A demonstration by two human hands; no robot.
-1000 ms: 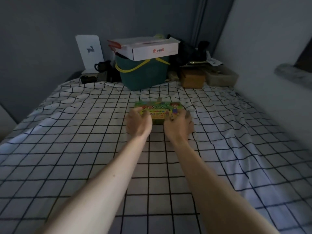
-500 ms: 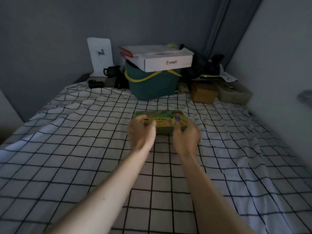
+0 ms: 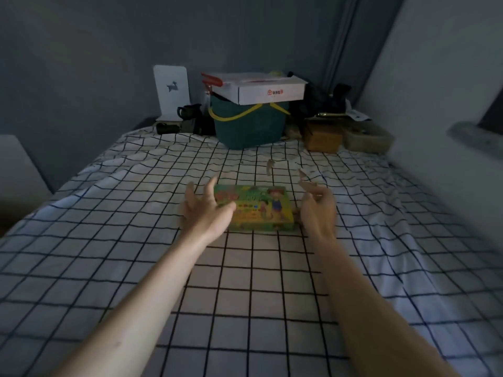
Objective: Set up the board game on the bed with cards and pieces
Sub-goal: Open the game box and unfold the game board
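Note:
A flat green and yellow game box (image 3: 258, 210) with cartoon figures on its lid lies in the middle of the bed (image 3: 109, 240), on a white sheet with a black grid. My left hand (image 3: 205, 208) hovers at the box's left end, fingers spread and straight, its thumb side overlapping the lid. My right hand (image 3: 317, 210) is at the box's right end, fingers loosely spread and lifted off the box. Neither hand grips the box. The room is dim.
At the head of the bed stand a dark green basket (image 3: 249, 123) with a yellow handle and a white carton (image 3: 261, 87) on top, a white stand (image 3: 171, 92), a dark mug (image 3: 189, 111), a brown box (image 3: 322, 136) and a shallow tray (image 3: 367, 137). A wall runs along the right.
Both hands gripped the box ends before; now they have let go and opened, fingers spread, with the box lying flat on the sheet.

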